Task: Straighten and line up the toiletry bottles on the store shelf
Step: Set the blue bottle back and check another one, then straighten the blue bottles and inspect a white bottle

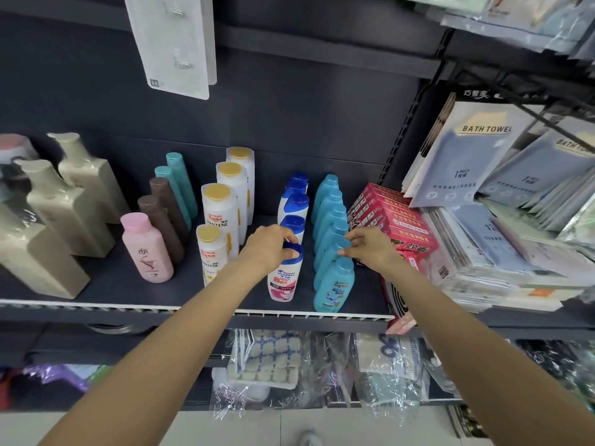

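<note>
Beige bottles (69, 201): three, in a file at the left.
Pink bottle (146, 247): one.
Brown bottles (162, 217): two.
Teal tubes (180, 185): two.
Gold-capped white bottles (222, 214): four.
Blue-capped white bottles (285, 273): at least four; the back of the row is hard to separate.
Light-blue bottles (334, 286): six.
Hands: two, left (269, 249) and right (370, 247).

Store goods around the toiletry section

Red boxes (391, 217) are stacked right of centre; bath towel packs (463, 156) lean in rows at the upper right, above flat grey packets (502, 252) piled at the right edge; a white hanging card (175, 43) with metal hooks hangs at the upper left; plastic-wrapped cloths (267, 358) with a blue-and-cream pattern sit on the level below, lower centre; pale floor (244, 429) shows along the bottom.
</note>
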{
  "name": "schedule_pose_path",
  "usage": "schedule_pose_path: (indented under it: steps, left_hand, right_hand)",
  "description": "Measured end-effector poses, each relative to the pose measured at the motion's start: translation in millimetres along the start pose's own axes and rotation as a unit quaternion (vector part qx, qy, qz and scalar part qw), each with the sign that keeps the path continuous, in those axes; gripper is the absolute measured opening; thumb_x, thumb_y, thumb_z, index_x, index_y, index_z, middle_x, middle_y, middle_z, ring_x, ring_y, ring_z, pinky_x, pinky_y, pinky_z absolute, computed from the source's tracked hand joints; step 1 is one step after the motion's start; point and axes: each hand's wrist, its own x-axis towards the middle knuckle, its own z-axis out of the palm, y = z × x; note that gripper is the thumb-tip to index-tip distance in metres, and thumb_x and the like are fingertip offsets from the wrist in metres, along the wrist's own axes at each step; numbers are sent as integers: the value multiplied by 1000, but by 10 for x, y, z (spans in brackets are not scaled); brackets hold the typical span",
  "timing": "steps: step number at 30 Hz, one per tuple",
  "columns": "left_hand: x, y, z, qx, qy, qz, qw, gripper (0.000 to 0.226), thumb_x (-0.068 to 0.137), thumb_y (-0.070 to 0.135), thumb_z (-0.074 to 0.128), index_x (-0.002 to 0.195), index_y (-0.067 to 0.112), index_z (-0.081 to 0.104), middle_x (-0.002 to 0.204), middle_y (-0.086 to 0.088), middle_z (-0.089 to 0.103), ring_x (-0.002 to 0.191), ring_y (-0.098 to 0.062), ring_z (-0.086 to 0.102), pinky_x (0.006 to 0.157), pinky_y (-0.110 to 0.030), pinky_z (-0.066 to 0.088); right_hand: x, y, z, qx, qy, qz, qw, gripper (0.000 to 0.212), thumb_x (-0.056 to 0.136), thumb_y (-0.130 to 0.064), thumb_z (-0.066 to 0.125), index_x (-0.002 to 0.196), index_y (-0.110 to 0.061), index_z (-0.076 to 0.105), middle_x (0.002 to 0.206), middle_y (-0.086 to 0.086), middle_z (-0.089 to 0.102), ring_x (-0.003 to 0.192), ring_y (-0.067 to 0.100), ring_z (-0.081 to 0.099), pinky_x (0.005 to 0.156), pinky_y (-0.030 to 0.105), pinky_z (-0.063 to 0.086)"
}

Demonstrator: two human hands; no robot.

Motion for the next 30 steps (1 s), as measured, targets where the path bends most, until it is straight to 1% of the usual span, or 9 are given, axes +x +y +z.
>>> schedule_pose_path:
  steps: [3,5,9,12,14,17,22,26,30]
  left_hand:
    - [-3,13,-10,-3,-3,3,1000,33,87,20,64,120,16,60,121,-9,59,110,-23,55,90,-33,46]
    - [-13,12,-9,-6,-3,4,1000,33,88,20,63,120,15,59,122,-9,59,112,-23,54,92,-34,46]
    - [-45,-1,16,-21,3,7,1000,32,89,19,62,121,14,59,125,-11,58,114,-26,53,92,-35,46]
    - [-69,-4,32,-34,12,13,999,33,89,18,61,122,13,58,125,-11,58,115,-26,54,89,-32,46]
    - [-89,-10,50,-38,22,19,999,33,90,18,60,122,12,58,125,-10,58,114,-25,54,87,-30,45]
    - [-130,-10,98,-41,49,27,998,33,91,19,59,123,11,59,124,-10,59,111,-24,54,83,-25,41]
    - [-168,-23,113,-46,62,27,997,38,91,20,59,127,11,55,125,-10,58,112,-24,54,85,-25,42]
    - [-202,-27,67,-35,91,38,994,42,90,24,60,131,13,52,121,-10,57,109,-26,55,87,-32,46]
    - [-369,81,49,-78,187,108,973,36,91,22,59,126,16,56,114,-5,58,103,-18,55,84,-24,43]
  right_hand:
    - [-64,-8,-24,29,-5,14,999,42,81,-18,73,120,-8,62,112,6,63,107,20,59,93,32,48]
    - [-147,-29,-32,26,30,-12,999,42,83,-19,71,123,-9,60,111,5,63,103,16,59,89,24,47]
    - [-382,-56,9,15,136,-73,988,21,84,-17,69,103,-8,67,94,2,66,81,8,59,77,17,48]
    - [-509,-31,65,16,92,-68,993,19,83,-22,71,96,-9,66,88,-1,65,77,5,58,72,12,48]
    - [-555,4,122,18,42,-55,997,29,80,-23,74,103,-8,64,91,0,64,82,10,60,78,22,51]
    - [-566,49,197,12,35,-52,998,36,77,-18,76,109,-8,61,100,6,65,92,21,62,88,36,51]
    - [-622,-47,187,11,60,-60,996,28,79,-15,74,102,-6,64,97,6,66,91,22,64,81,30,51]
    - [-694,-198,-9,64,105,-75,990,18,81,-18,73,96,-13,65,85,-8,64,77,7,61,67,14,49]
    - [-802,-356,-242,196,138,-63,969,11,86,-16,66,96,-15,62,87,-5,60,83,12,62,72,28,58]
